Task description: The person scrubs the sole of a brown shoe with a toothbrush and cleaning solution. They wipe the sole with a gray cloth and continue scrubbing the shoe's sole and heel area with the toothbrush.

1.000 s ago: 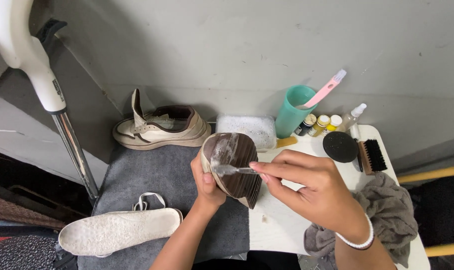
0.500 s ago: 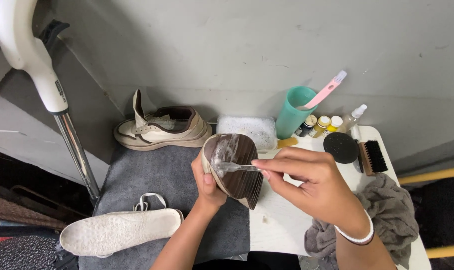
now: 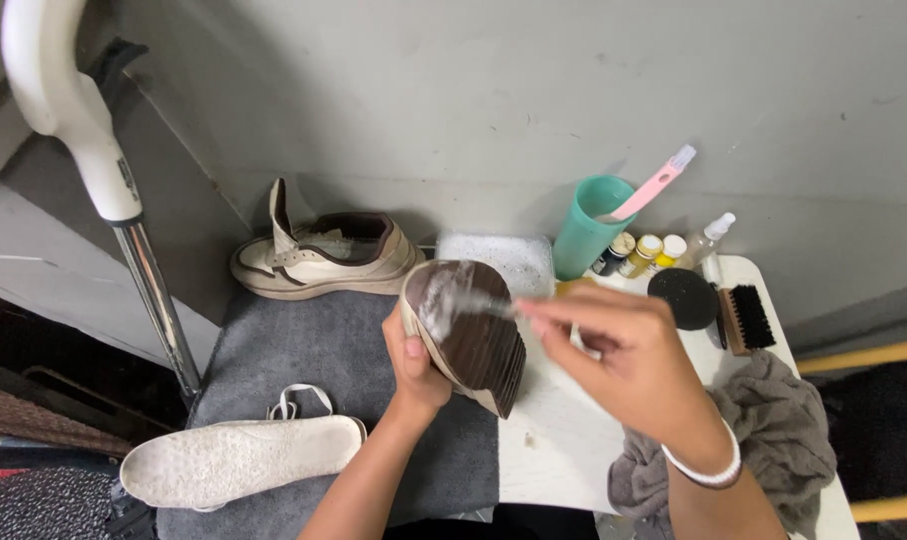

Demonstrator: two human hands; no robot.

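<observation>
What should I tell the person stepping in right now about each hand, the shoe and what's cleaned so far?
Left hand: grips the beige sneaker with brown ridged sole, sole up, over the grey mat.
Right hand: holds a small brush, its head on the sole's toe end.
Done: whitish foam covers the toe end only.
Left: the rest of the sole looks dry. The second beige sneaker stands by the wall; the white insole and white lace lie on the mat.
</observation>
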